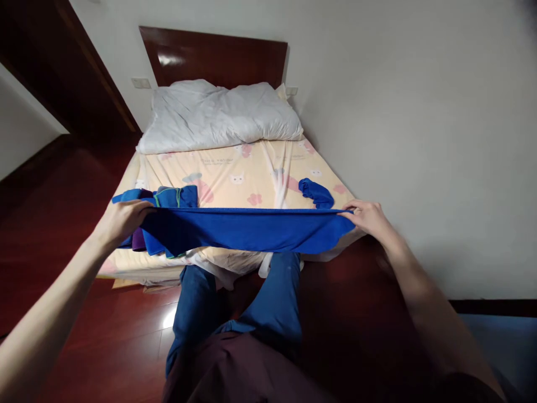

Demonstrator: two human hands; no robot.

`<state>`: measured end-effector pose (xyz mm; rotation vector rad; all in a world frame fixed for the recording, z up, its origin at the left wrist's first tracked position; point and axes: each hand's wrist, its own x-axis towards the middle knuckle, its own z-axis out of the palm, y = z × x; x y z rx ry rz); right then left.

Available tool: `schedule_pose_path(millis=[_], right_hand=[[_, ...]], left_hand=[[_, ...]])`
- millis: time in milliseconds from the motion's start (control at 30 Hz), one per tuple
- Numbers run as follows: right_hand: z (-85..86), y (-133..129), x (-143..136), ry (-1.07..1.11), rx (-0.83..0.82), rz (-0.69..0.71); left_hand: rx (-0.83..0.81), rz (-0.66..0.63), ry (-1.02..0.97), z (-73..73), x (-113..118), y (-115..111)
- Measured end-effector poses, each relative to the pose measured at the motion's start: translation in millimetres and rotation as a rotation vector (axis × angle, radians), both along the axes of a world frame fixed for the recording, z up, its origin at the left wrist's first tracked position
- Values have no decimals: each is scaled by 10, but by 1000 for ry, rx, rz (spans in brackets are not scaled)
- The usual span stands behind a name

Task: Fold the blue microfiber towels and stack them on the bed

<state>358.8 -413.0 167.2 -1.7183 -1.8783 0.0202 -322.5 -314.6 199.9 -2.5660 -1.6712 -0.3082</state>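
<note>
A blue towel (251,230) with a stitched upper edge is stretched level between my two hands, above the near end of the bed. My left hand (129,218) pinches its left corner. At the opposite corner my right hand (366,216) grips with thumb and fingers. The cloth hangs down in a short band and sags along its lower edge. Behind and below my left hand lies a pile of folded towels (178,197) in blue and purple, some with green edging, partly hidden by the stretched cloth. Another blue cloth (316,193) lies crumpled on the bed near my right hand.
The bed (235,193) has a pale printed cover under clear plastic sheeting. A white quilt or pillow (218,115) lies at its head, against a dark wooden headboard (218,59). A wall (440,140) runs along the right. Dark red flooring (104,336) surrounds my legs.
</note>
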Motion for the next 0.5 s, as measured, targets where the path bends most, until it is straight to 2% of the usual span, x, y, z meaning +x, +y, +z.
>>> schedule_pose_path(millis=[133, 233, 333, 433, 500], right_hand=[[238, 102, 195, -44, -90, -120], [383, 148, 271, -82, -74, -259], [448, 97, 305, -119, -25, -341], [428, -44, 364, -131, -76, -297], [401, -152, 434, -138, -147, -233]], left_hand=[[-10, -53, 4, 209, 217, 225], [58, 4, 9, 316, 376, 383], [126, 80, 21, 349, 474, 421], [111, 123, 18, 318, 487, 329], [37, 122, -81, 277, 437, 255]])
